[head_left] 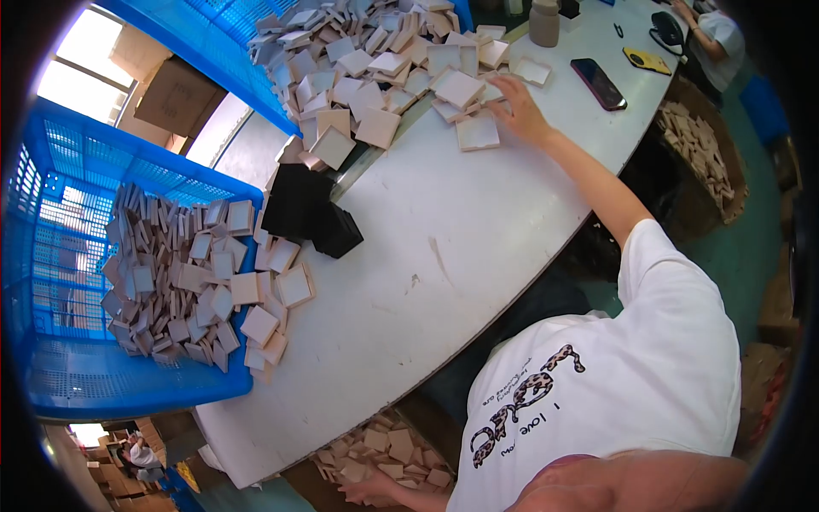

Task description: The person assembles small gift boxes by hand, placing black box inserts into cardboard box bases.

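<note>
My right hand [522,111] reaches across the white table, fingers apart, with fingertips right at the edge of a pale square piece [459,88]. Another square piece [478,132], shallow with a raised rim, lies flat just below those fingers. To the left spreads a big heap of the same pieces [367,64]. Low by the table's near edge, my left hand [374,488] has its fingers stretched out over a carton of similar square pieces [401,448]. No piece shows in its grasp.
A blue plastic crate [145,388] full of pieces lies on its side at left; a second blue crate [192,43] stands behind. Black blocks [311,213] sit between them. A phone [599,84], yellow object [647,61] and jar [543,24] are at right. Another person [715,43] works beyond.
</note>
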`<state>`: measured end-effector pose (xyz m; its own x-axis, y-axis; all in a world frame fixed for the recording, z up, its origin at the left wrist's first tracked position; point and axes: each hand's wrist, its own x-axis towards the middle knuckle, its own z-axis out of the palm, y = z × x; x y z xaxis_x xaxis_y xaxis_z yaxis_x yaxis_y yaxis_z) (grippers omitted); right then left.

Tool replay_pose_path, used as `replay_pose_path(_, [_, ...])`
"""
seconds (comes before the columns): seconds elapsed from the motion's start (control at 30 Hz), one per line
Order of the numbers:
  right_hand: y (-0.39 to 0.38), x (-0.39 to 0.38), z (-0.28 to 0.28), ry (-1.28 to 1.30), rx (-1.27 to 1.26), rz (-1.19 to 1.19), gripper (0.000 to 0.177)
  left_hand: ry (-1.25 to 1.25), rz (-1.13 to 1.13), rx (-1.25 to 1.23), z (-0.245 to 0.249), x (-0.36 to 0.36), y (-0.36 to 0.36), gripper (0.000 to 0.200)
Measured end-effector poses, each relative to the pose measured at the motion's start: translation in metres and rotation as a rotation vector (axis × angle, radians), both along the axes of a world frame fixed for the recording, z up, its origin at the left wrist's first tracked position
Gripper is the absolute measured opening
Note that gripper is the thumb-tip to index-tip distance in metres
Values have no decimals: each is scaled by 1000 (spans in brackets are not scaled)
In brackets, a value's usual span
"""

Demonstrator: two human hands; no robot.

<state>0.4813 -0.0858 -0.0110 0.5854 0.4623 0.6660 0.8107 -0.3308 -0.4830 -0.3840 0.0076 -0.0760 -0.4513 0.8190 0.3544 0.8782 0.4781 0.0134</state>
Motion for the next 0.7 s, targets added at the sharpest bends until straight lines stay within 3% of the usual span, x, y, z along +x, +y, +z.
replay_pose_path(0.03, [-1, 25, -1, -8, -20, -68, 58, 113, 53, -54, -3, 3, 3, 90])
replay_pose_path(0.13, [-3, 113, -17, 27, -119, -308, 76, 26, -404, 319, -17, 18, 23, 88])
replay_pose_path(0.17, [-1, 136, -20, 49, -156, -391, 83, -15, -469, 327, -13, 34, 28, 86])
replay_pose_path(0.3, [9, 191, -1, 315, -221, -505, 104, -213, -790, 330, 43, 156, 29, 77])
replay_pose_path(0.37, [17, 230, -6, 301, -218, -497, 101, -179, -901, 226, 64, 208, 20, 73])
replay_pose_path(0.5, [33, 264, 1, 429, -330, -466, 97, -106, -1115, -59, 62, 262, 25, 55])
replay_pose_path(0.63, [44, 246, 15, 636, -543, -438, 83, -274, -1101, 18, 61, 270, 28, 51])
replay_pose_path(0.7, [45, 309, -54, 445, -574, -282, 73, -267, -1112, 11, 62, 266, 28, 52])
